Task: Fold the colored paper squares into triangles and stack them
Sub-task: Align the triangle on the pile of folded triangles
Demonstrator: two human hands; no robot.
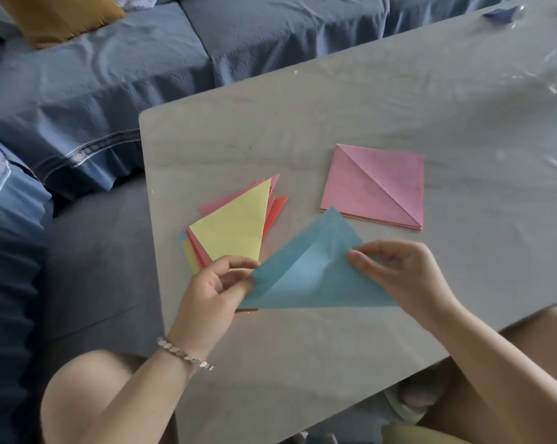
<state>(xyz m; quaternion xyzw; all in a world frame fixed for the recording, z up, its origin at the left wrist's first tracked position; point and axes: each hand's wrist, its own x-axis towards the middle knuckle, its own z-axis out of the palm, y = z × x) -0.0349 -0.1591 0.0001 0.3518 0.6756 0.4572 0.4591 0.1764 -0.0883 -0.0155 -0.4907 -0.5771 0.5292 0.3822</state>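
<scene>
Silver bracelet (184, 354) on the left wrist is the closest thing to the camera. Just past it, the left hand (213, 290) pinches the left corner of a blue paper (312, 277), thumb on top. The right hand (399, 274) pinches the paper's right edge with curled fingertips. The sheet is folded into a loose triangle that isn't flat yet, and it's held over the near part of the pale table (303, 363); can't tell if it touches.

Behind the left hand is a fanned pile of folded triangles (235, 229), yellow on top, with pink and red peeking out. Further right, well apart from the pile, is a pink stack of squares (373, 187) whose top sheet has a diagonal crease. Way back there's a blue sofa (110, 75) with a mustard cushion (59, 17).
</scene>
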